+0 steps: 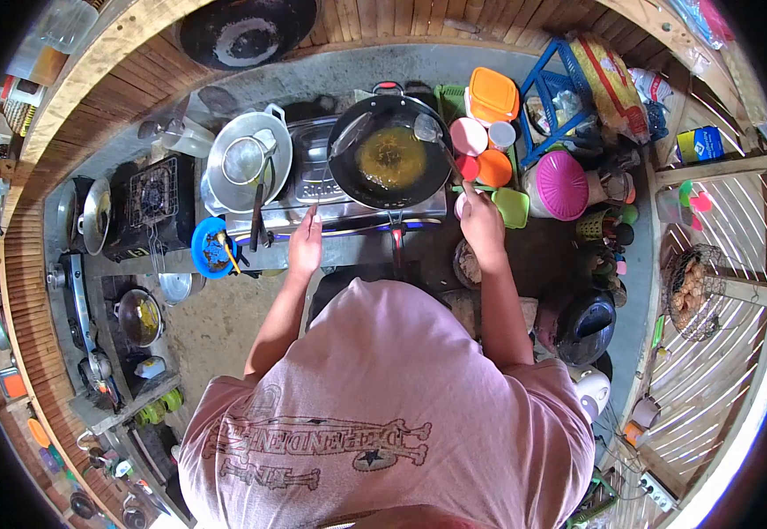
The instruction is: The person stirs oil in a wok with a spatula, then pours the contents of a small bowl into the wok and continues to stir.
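A black wok with a red-topped handle sits on the stove, yellowish-brown liquid in its bottom. My left hand, in front of the wok's left side, is closed on the thin handle of a ladle, whose head rests at the wok's left inner wall. To the right of the wok, my right hand grips the handle of a spatula. The spatula's blade is over the wok's upper right part. Neither hand touches the wok.
Left of the wok stands a metal basin with a strainer; a blue bowl is in front of it. Plastic containers and a pink-lidded tub crowd the right side, near a blue rack.
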{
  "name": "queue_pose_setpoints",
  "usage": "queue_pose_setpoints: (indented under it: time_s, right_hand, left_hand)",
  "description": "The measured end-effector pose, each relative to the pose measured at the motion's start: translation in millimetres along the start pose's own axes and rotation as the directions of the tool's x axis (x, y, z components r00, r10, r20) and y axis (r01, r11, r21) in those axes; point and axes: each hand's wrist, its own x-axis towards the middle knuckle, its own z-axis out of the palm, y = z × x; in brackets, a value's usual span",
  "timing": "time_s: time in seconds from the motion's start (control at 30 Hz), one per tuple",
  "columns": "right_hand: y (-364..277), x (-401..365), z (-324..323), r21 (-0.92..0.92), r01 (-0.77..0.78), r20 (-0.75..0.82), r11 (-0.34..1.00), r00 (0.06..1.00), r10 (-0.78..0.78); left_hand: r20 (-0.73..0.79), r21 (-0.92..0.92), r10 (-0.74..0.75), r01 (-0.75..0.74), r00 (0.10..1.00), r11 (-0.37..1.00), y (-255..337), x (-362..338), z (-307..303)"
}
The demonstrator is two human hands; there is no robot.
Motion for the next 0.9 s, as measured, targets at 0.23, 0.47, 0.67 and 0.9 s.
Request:
queue_pose_setpoints:
  time_s: [0.23, 0.47, 0.67, 0.9]
  right_hand:
    - [0, 5, 26, -0.020, 0.035, 0.039, 0.999, 0.999, -0.034]
    - [-7, 1, 13, 0.209, 0.076, -0.006, 0.975, 0.997, -0.076]
    - [11, 18, 17, -0.015, 0.028, -0.026, 0.999, 0.999, -0.029]
    - [7, 22, 28, 0.063, 0.056, 0.051, 0.996, 0.997, -0.059]
  left_hand:
    - [-0.023, -0.014, 0.036, -0.036, 0.999, 0.999, -5, 1, 0]
    - [-0.025, -0.002, 0.036, -0.036, 0.999, 0.999, 6, -6, -5]
    - [-0.057, 0.006, 0.074, -0.074, 0.996, 0.997, -2, -5, 3]
    - [-0.058, -0.025, 0.053, -0.055, 0.997, 0.998, 3, -8, 3]
